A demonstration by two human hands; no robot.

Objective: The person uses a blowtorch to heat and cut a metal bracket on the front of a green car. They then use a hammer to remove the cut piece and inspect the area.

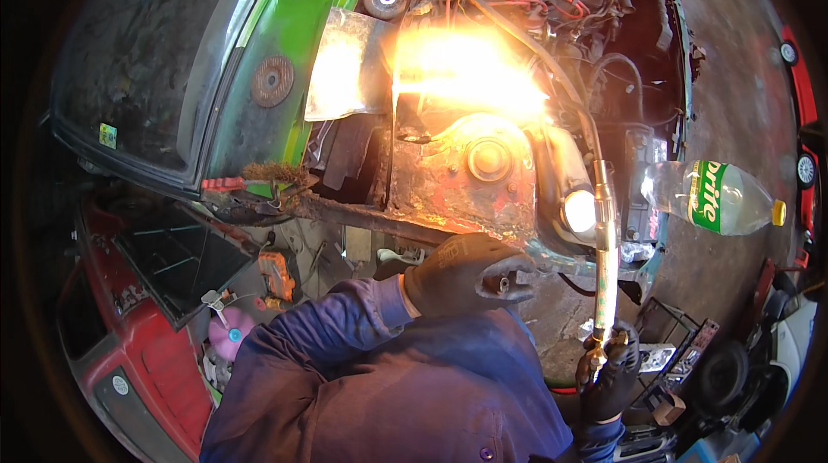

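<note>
My right hand point(614, 368), in a dark glove, is wrapped around the lower end of a gas torch point(606, 282) with brass fittings. A large bright flame point(470, 71) burns across the open engine bay, glaring over what lies behind it. At the flame's left end stands a bare metal sheet point(349, 66), lit strongly. Below the flame is a rusty inner panel with a round raised mount point(489, 159). My left hand point(466, 273), also gloved, is by the near edge of the bay, fingers curled around a small round-ended piece point(504, 284) I cannot make out.
A clear plastic bottle point(742, 200) with green label and yellow cap lies at the bay's right. A wire wheel point(272, 81) and a wire brush point(274, 174) rest on the green bodywork point(250, 131). An orange power tool point(276, 278) and red car point(155, 351) are lower left.
</note>
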